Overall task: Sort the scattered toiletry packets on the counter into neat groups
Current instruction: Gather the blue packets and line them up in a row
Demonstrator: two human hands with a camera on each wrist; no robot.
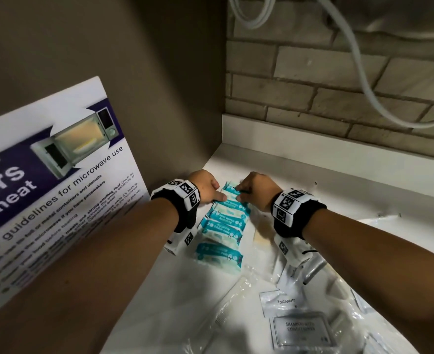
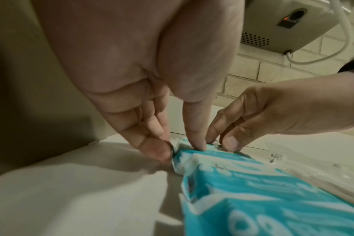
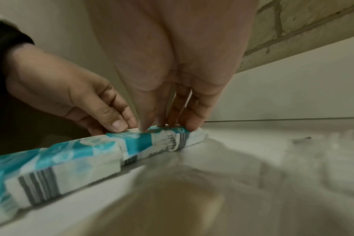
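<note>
We pinch the far end teal-and-white plastic wipes packet point(image 1: 232, 191) between our left hand point(image 1: 205, 186) and right hand point(image 1: 255, 187), fingertips narrowly gripping its two ends, likely squaring it against the overlapping row point(image 1: 223, 231) trailing back from our grip. Only the right wrist view shows barcodes point(image 3: 38, 186) along the packets' sides.

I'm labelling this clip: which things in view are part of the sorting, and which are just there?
Part of the job:
- teal wipe packets in a row, both hands on the far one
- toothpaste sachet
- shampoo sachet
- left hand, right hand

Just there:
- microwave safety sign
- white cable
</note>
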